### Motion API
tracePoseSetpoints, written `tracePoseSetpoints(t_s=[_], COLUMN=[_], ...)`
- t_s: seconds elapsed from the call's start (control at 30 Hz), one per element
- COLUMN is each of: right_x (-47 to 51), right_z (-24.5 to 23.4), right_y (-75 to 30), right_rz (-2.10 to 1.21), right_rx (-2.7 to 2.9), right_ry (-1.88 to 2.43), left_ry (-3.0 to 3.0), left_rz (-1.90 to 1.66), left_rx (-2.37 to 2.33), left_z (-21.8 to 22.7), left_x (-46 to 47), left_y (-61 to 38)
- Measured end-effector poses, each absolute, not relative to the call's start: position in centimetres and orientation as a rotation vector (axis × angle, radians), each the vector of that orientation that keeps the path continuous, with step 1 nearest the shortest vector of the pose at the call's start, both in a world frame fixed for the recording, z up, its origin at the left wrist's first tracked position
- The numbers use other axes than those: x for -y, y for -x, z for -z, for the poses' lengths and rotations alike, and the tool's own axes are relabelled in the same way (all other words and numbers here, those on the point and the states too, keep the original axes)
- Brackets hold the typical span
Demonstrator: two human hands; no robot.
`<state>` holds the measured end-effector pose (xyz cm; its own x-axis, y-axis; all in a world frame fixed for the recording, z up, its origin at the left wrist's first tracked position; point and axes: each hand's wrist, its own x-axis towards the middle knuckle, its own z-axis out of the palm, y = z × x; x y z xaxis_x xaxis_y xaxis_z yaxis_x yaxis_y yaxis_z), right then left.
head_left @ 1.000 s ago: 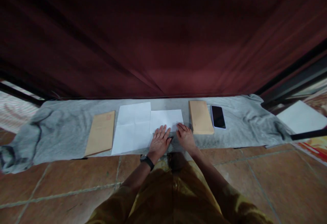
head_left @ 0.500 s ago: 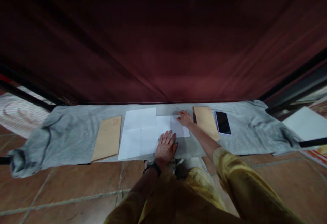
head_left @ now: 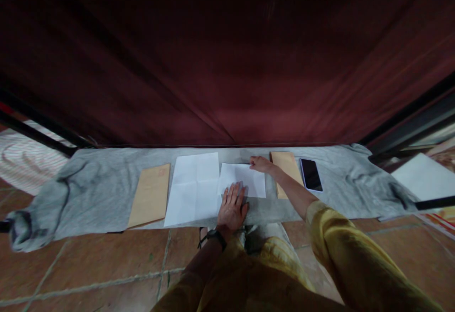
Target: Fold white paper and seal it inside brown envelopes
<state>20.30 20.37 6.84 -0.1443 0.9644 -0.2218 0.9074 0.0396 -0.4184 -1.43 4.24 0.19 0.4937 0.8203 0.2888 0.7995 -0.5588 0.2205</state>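
A folded white sheet of paper (head_left: 255, 181) lies on the grey cloth in front of me. My left hand (head_left: 232, 207), a dark watch on its wrist, rests flat with fingers spread over the sheet's near left part. At the far edge of that paper, my right hand (head_left: 261, 164) has its fingers curled in and pinches the edge. Left of it is an opened white sheet (head_left: 194, 188) with crossed fold creases. Brown envelopes (head_left: 284, 167) lie just right of the folded paper, partly behind my right forearm.
Another brown envelope (head_left: 149, 193) lies at the left. A phone (head_left: 311, 174) with a dark screen rests right of the envelopes. Grey cloth (head_left: 341, 179) covers the narrow surface, a dark red panel (head_left: 227, 89) rises behind it, and tiled floor (head_left: 106, 260) shows below.
My right hand's fingers were spread on the folded paper and are now curled at its far edge. The folded paper has shifted and turned slightly. My left hand stays flat.
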Motion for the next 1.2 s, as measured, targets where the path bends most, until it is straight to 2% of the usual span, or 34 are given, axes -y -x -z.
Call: tracePoseSetpoints(t_s=[0.27, 0.43, 0.63, 0.9, 1.2], right_x=[-16.0, -10.0, -5.4, -5.7, -5.3], right_z=[-7.7, -4.1, -0.3, 1.0, 0.7], right_y=[-22.7, -20.9, -18.2, -17.4, -17.7], right_rz=[-0.823, -0.834, -0.829, -0.866, -0.834], right_rx=[1.676, 1.274, 0.936, 0.797, 0.928], right_ry=[1.830, 1.790, 1.767, 1.750, 1.827], left_ry=[-2.592, -2.372, -2.357, -2.665, -2.657], left_rz=[-0.730, -0.872, -0.847, -0.619, -0.544], left_rx=[-1.450, -1.555, -1.562, -1.189, -1.385], left_z=[-0.3, -0.2, -0.4, -0.8, -1.1], left_x=[-3.7, -3.7, -2.5, -1.2, -1.1], left_y=[2.1, 2.7, 3.2, 3.2, 2.2])
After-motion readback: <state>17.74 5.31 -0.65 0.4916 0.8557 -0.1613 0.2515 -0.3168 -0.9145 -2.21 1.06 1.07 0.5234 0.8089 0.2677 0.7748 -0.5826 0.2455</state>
